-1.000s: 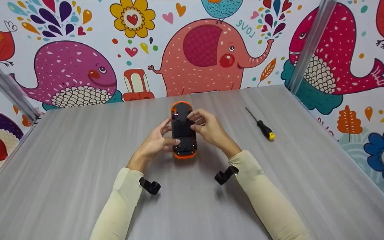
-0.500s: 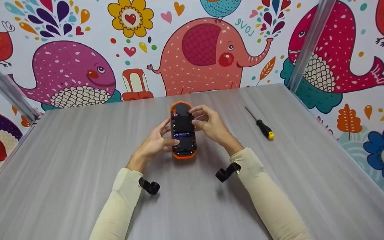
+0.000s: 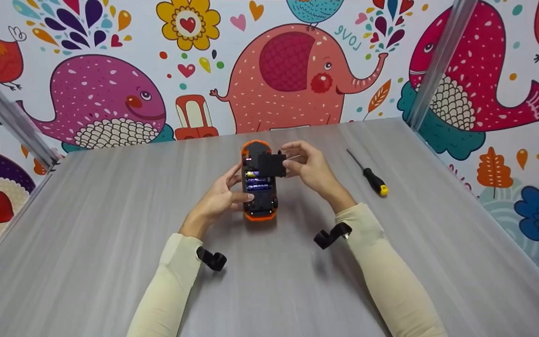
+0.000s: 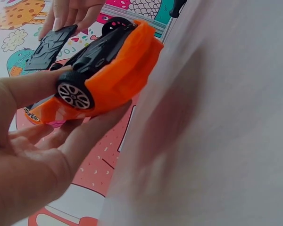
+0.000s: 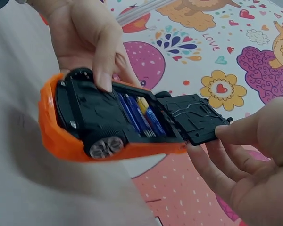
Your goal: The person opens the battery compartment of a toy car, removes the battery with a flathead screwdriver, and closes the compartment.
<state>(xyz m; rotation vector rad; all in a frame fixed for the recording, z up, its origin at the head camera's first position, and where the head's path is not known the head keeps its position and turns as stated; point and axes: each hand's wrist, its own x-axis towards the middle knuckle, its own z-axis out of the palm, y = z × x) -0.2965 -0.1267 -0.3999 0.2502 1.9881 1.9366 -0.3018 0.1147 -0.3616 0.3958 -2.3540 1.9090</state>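
Observation:
An orange toy car (image 3: 259,185) lies upside down, black underside up, held just above the table. My left hand (image 3: 220,196) grips its body (image 4: 108,80) from the left side, thumb on the chassis (image 5: 104,77). My right hand (image 3: 309,166) pinches the black battery cover (image 3: 272,164) by its edge, lifted off and swung up to the right (image 5: 193,117). The open compartment shows blue batteries (image 5: 139,113) inside.
A screwdriver (image 3: 368,174) with a black handle and yellow end lies on the grey table (image 3: 110,224) to the right of my hands. Colourful cartoon walls (image 3: 110,93) and metal posts (image 3: 438,65) enclose the table at back and sides.
My right hand has lifted the battery cover off the car's underside and moved it up and right, exposing the batteries. The left hand has kept its hold on the car.

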